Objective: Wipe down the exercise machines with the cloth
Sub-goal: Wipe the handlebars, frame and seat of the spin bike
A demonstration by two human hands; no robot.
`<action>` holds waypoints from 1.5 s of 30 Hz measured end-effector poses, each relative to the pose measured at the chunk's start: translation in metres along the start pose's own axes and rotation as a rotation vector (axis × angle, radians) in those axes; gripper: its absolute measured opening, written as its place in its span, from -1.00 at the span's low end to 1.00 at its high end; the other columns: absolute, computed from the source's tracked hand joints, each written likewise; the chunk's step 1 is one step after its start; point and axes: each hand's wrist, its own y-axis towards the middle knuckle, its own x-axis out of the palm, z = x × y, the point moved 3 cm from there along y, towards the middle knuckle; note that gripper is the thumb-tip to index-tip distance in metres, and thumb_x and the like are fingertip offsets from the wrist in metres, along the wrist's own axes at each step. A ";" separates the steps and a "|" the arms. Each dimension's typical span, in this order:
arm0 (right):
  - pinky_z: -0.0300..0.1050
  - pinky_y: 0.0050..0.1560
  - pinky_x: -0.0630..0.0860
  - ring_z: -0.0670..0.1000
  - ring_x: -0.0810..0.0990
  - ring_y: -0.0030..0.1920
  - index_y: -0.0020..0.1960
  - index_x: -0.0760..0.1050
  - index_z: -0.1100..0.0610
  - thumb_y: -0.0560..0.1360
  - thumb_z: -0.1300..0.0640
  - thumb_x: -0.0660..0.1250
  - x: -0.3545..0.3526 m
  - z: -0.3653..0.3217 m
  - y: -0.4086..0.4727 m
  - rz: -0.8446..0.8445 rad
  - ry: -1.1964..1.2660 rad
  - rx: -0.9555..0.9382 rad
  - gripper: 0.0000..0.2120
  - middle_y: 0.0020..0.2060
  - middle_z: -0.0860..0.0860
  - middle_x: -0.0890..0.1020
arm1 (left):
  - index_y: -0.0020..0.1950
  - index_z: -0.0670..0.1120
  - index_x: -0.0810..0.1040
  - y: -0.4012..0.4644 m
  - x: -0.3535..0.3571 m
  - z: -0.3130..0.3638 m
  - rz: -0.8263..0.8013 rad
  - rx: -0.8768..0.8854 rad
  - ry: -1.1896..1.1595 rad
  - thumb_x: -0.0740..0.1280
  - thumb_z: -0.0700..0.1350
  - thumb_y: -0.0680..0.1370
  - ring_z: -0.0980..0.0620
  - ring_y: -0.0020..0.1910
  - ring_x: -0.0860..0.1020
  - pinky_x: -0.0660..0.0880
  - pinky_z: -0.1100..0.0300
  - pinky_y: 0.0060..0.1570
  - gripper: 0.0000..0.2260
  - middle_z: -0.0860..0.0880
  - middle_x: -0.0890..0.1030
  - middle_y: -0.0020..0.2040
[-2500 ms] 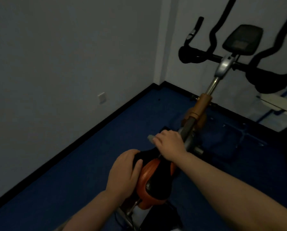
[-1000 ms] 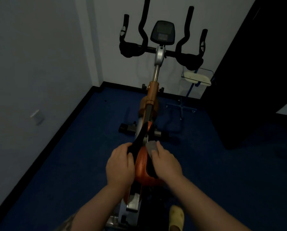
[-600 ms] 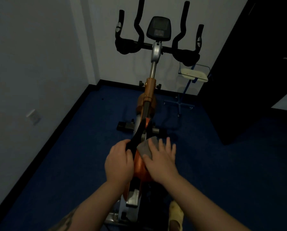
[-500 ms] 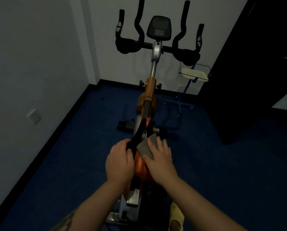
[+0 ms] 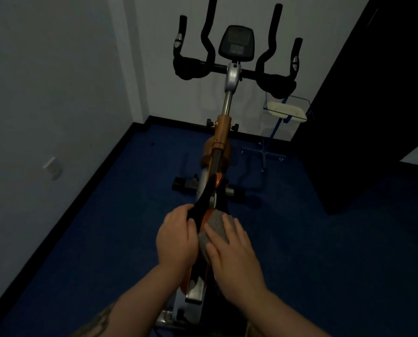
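A plain grey cloth lies on the orange-and-black padded saddle at lower centre, below the silver-and-orange metal post and black curved handlebars, over dark blue carpet and pale grey walls.

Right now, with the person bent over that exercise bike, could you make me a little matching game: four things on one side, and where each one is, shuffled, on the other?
Things:
1. cloth
2. left hand
3. display console
4. white tray

Places:
A. on a blue stand by the far wall
B. above the handlebars
C. under the right hand, on the saddle
D. gripping the saddle's left side

Pairs: 1-C, 2-D, 3-B, 4-A
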 end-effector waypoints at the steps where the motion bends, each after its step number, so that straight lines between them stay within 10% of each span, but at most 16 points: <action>1: -0.05 0.53 -0.20 0.01 -0.22 0.54 0.54 0.04 -0.17 0.50 -0.27 -0.38 0.000 0.003 0.012 0.020 0.045 0.017 -0.33 0.55 -0.06 -0.13 | 0.27 -0.04 0.49 0.000 0.000 0.001 -0.009 -0.007 0.002 0.19 -0.19 0.59 0.10 0.10 0.47 0.36 0.20 -0.04 -0.73 0.04 0.56 0.13; 5: -0.11 0.50 0.06 -0.03 0.01 0.51 0.53 0.15 -0.13 0.65 -0.07 0.01 -0.002 0.007 0.037 0.094 0.328 0.186 -0.56 0.56 -0.08 0.01 | 0.27 -0.01 0.44 0.003 -0.004 0.005 -0.077 -0.042 0.041 0.16 -0.16 0.60 0.07 0.09 0.46 0.42 0.13 -0.03 -0.73 0.04 0.52 0.14; 10: -0.24 0.35 0.07 -0.13 0.00 0.47 0.54 -0.08 -0.21 0.64 -0.07 0.00 0.013 0.001 -0.017 0.275 0.476 0.267 -0.50 0.48 -0.23 0.03 | 0.14 -0.03 0.43 0.024 -0.005 0.010 -0.150 -0.092 0.142 0.14 -0.08 0.62 0.05 -0.01 0.46 0.44 0.06 -0.09 -0.85 0.00 0.51 0.05; 15: -0.13 0.05 0.40 -0.04 0.48 0.11 0.33 0.43 -0.03 0.63 -0.01 0.07 0.005 0.036 0.047 0.225 0.724 0.451 -0.67 0.24 0.00 0.53 | 0.11 0.00 0.41 0.025 0.002 0.009 -0.146 -0.108 0.141 0.13 -0.05 0.62 0.04 0.03 0.44 0.44 0.02 -0.05 -0.87 0.02 0.50 0.05; 21: -0.09 0.36 0.30 -0.08 0.32 0.32 0.48 0.25 -0.03 0.63 -0.03 0.07 0.017 0.011 0.003 0.405 0.734 0.417 -0.57 0.32 -0.14 0.29 | 0.30 0.06 0.41 0.027 0.002 0.006 -0.197 -0.140 0.118 0.09 -0.04 0.64 0.07 0.09 0.51 0.46 0.07 0.01 -0.74 0.07 0.55 0.15; 25: -0.06 0.01 0.50 0.02 0.55 -0.03 0.05 0.53 0.07 0.63 -0.12 0.04 0.002 0.039 0.058 0.145 0.826 0.623 -0.63 0.04 0.06 0.61 | 0.28 0.06 0.44 0.028 0.001 0.005 -0.201 -0.150 0.101 0.10 -0.04 0.63 0.08 0.08 0.51 0.46 0.07 -0.03 -0.74 0.08 0.57 0.12; 32: -0.19 0.36 0.13 -0.09 0.10 0.44 0.51 0.20 -0.07 0.61 0.00 0.16 0.020 -0.001 -0.001 0.427 0.548 0.345 -0.52 0.45 -0.16 0.19 | 0.26 0.06 0.46 0.026 0.002 0.005 -0.177 -0.143 0.080 0.11 -0.04 0.63 0.09 0.08 0.51 0.48 0.04 0.01 -0.75 0.07 0.57 0.12; 45: -0.20 0.42 0.09 -0.08 0.00 0.51 0.49 0.25 -0.12 0.64 -0.11 0.00 -0.003 0.016 0.049 0.085 0.243 0.055 -0.57 0.55 -0.13 0.05 | 0.24 0.07 0.47 0.026 0.002 0.005 -0.198 -0.154 0.069 0.11 -0.04 0.63 0.10 0.05 0.51 0.49 0.05 0.00 -0.76 0.08 0.57 0.10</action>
